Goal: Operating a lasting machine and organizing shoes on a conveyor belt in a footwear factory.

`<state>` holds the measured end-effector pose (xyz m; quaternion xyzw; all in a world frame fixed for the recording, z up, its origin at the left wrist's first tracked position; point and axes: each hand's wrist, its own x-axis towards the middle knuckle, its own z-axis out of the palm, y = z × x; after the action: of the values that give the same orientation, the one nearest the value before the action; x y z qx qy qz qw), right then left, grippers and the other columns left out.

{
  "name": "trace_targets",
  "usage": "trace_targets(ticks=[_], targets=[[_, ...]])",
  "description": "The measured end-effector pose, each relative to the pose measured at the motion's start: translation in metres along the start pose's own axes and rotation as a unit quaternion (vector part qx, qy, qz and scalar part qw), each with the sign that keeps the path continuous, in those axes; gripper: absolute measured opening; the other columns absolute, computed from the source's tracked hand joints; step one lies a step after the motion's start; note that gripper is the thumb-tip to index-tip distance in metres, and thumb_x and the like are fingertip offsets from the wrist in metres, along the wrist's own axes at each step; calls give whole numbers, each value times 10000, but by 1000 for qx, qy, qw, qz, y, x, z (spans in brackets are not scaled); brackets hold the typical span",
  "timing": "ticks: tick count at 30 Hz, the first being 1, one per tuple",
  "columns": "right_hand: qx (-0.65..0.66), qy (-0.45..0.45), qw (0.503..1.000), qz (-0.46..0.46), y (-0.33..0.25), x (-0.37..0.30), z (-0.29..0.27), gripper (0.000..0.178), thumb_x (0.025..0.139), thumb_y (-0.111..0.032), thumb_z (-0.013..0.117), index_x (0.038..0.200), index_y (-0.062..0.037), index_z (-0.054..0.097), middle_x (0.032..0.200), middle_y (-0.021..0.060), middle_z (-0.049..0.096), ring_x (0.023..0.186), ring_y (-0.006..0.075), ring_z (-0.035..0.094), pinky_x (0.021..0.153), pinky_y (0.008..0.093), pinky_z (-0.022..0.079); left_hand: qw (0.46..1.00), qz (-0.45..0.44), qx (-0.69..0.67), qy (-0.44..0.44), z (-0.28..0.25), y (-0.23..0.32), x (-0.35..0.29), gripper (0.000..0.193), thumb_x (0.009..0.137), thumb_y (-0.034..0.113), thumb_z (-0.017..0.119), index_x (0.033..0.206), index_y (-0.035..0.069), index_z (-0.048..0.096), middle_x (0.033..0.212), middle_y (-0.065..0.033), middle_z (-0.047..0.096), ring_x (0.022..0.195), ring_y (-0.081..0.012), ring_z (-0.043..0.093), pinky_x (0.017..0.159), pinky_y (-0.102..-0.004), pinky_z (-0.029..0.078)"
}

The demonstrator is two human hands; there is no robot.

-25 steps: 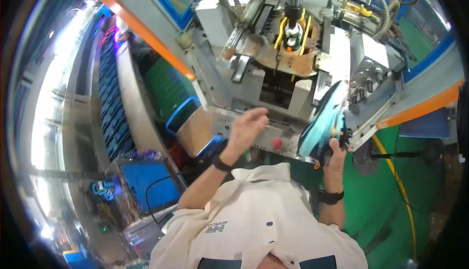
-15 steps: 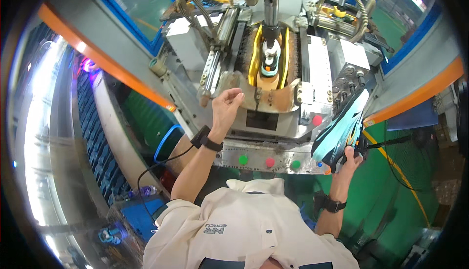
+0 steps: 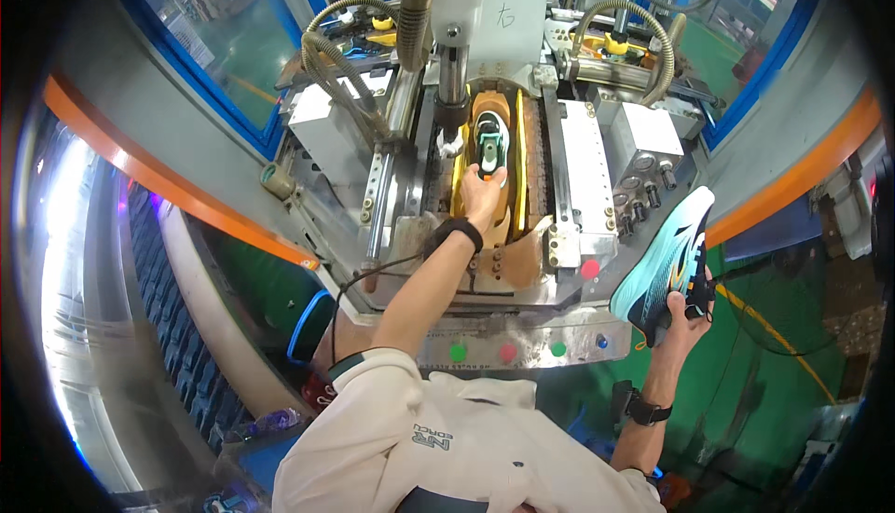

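Observation:
My left hand [image 3: 481, 198] reaches into the machine, its fingers closed on the heel end of a sneaker [image 3: 491, 143]. That sneaker has a dark opening with pale green inside and sits toe away from me between yellow side pads [image 3: 521, 168]. A metal press rod [image 3: 453, 75] stands just left of its toe. Off to the right, my right hand [image 3: 688, 327] grips a second sneaker [image 3: 664, 257], light blue and black with orange marks. Its toe points up and its opening is turned to the right, with my thumb over the collar.
Colored round buttons [image 3: 508, 354] line the machine's front panel. A metal block with knobs [image 3: 645, 154] stands right of the pads, and a ribbed hose [image 3: 340, 42] arches at left. Orange-edged guards [image 3: 177, 187] flank both sides. A blue textured belt [image 3: 168, 299] runs at far left.
My left hand has moved forward from the machine's front edge onto the sneaker inside. The press rod has come off that sneaker to its left. My right hand still holds the other sneaker.

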<state>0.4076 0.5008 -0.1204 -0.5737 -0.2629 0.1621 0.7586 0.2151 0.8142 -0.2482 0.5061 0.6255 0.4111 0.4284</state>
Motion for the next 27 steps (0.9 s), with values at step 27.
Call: trace_targets(ticks=[27], targets=[[-559, -261, 784, -73, 243, 76, 370, 557, 797, -300, 681, 1180, 39, 460, 971, 242, 698, 934, 404, 685, 869, 466, 536, 927, -136, -332, 109, -330, -1, -349, 415, 908, 134, 600, 1246, -90, 510, 1166, -123, 634, 1064, -179, 617, 965, -304, 462]])
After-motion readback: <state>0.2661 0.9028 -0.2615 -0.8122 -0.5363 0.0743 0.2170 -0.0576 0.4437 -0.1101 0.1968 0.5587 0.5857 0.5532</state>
